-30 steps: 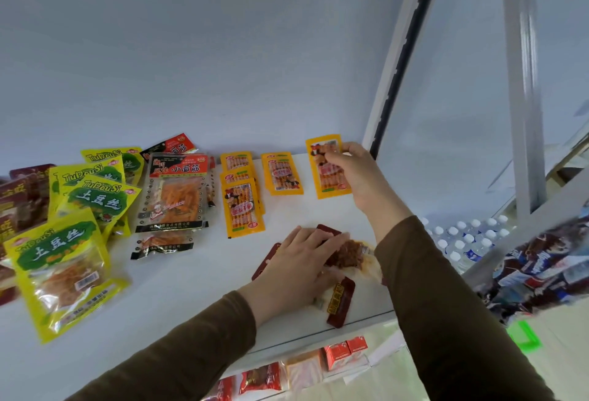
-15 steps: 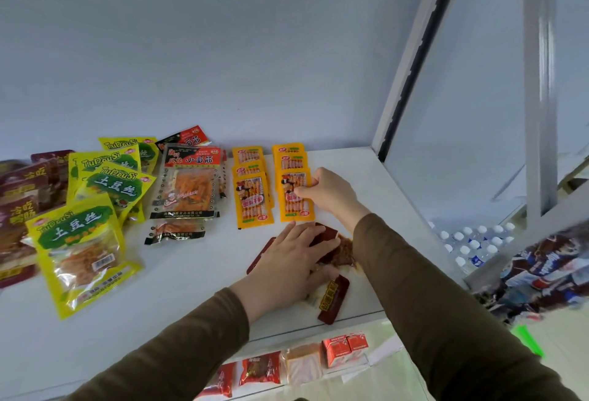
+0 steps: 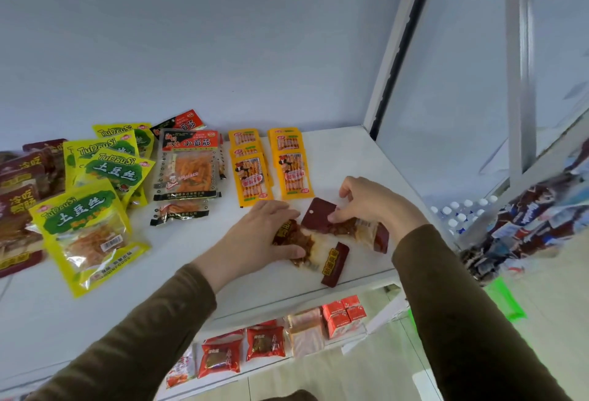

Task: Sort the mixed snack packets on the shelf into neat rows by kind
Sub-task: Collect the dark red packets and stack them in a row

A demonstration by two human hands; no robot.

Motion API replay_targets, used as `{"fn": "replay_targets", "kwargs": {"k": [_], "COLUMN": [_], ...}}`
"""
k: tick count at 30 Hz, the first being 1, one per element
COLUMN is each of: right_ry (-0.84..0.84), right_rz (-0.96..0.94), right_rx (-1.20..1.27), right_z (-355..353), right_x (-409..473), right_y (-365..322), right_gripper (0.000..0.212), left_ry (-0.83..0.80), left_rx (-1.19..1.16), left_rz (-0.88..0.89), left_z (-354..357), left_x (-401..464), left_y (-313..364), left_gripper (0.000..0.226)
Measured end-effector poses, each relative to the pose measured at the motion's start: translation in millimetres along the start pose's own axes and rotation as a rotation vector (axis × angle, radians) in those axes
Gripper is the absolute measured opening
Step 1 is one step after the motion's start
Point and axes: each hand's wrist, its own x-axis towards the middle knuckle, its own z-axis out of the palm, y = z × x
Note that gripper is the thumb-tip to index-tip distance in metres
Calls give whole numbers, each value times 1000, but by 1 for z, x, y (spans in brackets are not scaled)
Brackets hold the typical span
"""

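Your right hand (image 3: 371,206) has let go of the small orange sausage packet (image 3: 292,175) it carried a second ago; that packet now lies at the front of the right-hand orange column, so the orange kind stands in two neat rows at about 12 o'clock from your hands. That frees you for the last loose kind. The right hand has come back to the shelf front, its grip pinching the dark red, clear-windowed meat packet (image 3: 342,225) by its maroon header end. That packet's long axis runs from 10 o'clock to 4 o'clock, header toward 10. Your left hand (image 3: 259,235) stays pressed on a second dark red packet (image 3: 314,249), thumb tucked along its edge; its long axis also runs 10 to 4, its maroon strip toward 4. Both lie on the white shelf (image 3: 350,158) near its front right edge, ends overlapping.
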Motion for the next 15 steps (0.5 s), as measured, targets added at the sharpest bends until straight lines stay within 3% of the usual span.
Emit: {"fn": "replay_targets", "kwargs": {"k": [4,8,12,15], "right_ry": [-2,58,257,438], "right_rz": [42,17,-68,-205], "right_rx": [48,208,481,724], "right_z": [10,14,6,-10], "right_x": [-14,-15,-25,-46], "right_y": [3,15,33,34], "right_gripper": [59,38,17,15], "left_ry": [36,24,39,61], "left_rx": [-40,-224,-562,-655], "left_rz": [37,2,-75,-121], "left_z": [0,-6,-8,-11], "left_x": [-2,-5,-12,-21], "left_y": [5,13,17,23], "left_gripper": [62,47,27,24]}}
